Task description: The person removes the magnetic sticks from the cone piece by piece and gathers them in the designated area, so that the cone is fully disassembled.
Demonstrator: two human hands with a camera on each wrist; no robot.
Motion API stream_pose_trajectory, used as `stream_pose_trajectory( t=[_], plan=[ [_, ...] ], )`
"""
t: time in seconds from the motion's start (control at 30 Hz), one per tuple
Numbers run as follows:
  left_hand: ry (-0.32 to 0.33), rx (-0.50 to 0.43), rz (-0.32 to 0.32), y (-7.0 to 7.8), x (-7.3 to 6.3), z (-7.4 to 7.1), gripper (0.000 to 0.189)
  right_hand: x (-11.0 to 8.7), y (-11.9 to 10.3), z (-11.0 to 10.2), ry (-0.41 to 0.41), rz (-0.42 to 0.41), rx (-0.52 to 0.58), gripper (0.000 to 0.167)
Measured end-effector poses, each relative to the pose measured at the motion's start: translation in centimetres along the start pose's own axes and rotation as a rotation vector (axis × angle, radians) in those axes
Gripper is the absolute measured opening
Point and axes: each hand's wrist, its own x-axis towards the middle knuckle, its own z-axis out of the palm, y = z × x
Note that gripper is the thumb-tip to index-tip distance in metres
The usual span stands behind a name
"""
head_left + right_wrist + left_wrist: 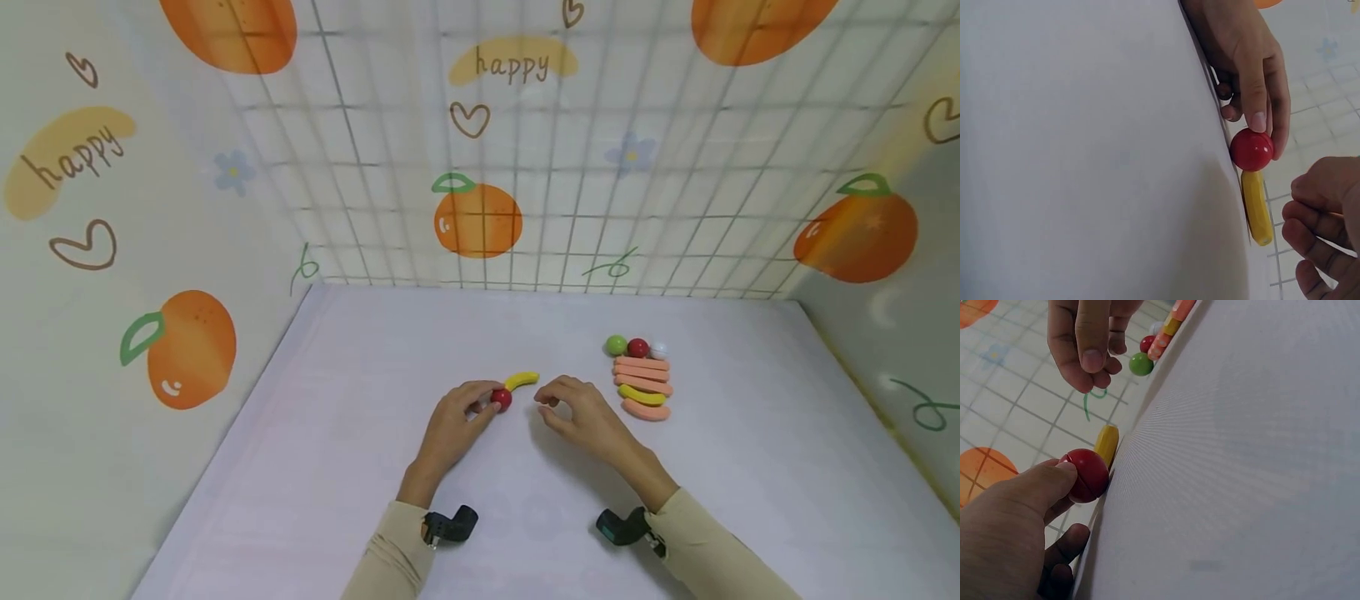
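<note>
My left hand pinches a glossy red ball between thumb and fingers, low at the table surface. A seam line runs across the red ball in the left wrist view. Right beside the ball lies a curved yellow banana-shaped piece, its near end against or very close to the ball. My right hand hovers just right of the yellow piece. Its fingers are loosely curled with nothing between them, as the right wrist view also shows.
On the right of the white table sits a group of pieces: a green ball, another red ball, a white ball, several pink sausage-like pieces and a second yellow piece. A grid-patterned curtain stands behind.
</note>
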Motion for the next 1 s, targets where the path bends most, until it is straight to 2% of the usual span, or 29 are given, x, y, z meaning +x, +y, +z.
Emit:
stream_pose_trajectory(
  t=[0.2,0.33,0.47,0.57,0.67,0.83,1.0],
  plan=[
    [0.002,0.042,0.027,0.43,0.24,0.27,0.037,0.07,0.20,0.19,0.003,-0.038,0.007,0.018],
    [0.028,0.066,0.090,0.55,0.43,0.30,0.030,0.08,0.16,0.24,0.013,-0.039,0.008,0.018],
    [0.026,0.190,0.144,0.30,0.60,0.40,0.035,0.05,0.17,0.28,0.017,-0.046,0.016,0.017],
    [-0.020,0.316,0.183,0.11,0.66,0.54,0.038,0.04,0.16,0.26,0.021,-0.052,0.017,0.017],
    [-0.051,0.368,0.204,0.23,0.52,0.61,0.036,-0.07,0.25,0.34,0.016,-0.047,0.017,0.017],
    [-0.035,0.349,0.228,0.47,0.18,0.61,0.028,-0.34,0.45,0.56,0.004,-0.042,0.017,0.016],
    [-0.004,0.282,0.240,0.24,0.17,0.55,0.035,-0.51,0.57,0.72,0.016,-0.056,0.024,0.018]
  ],
)
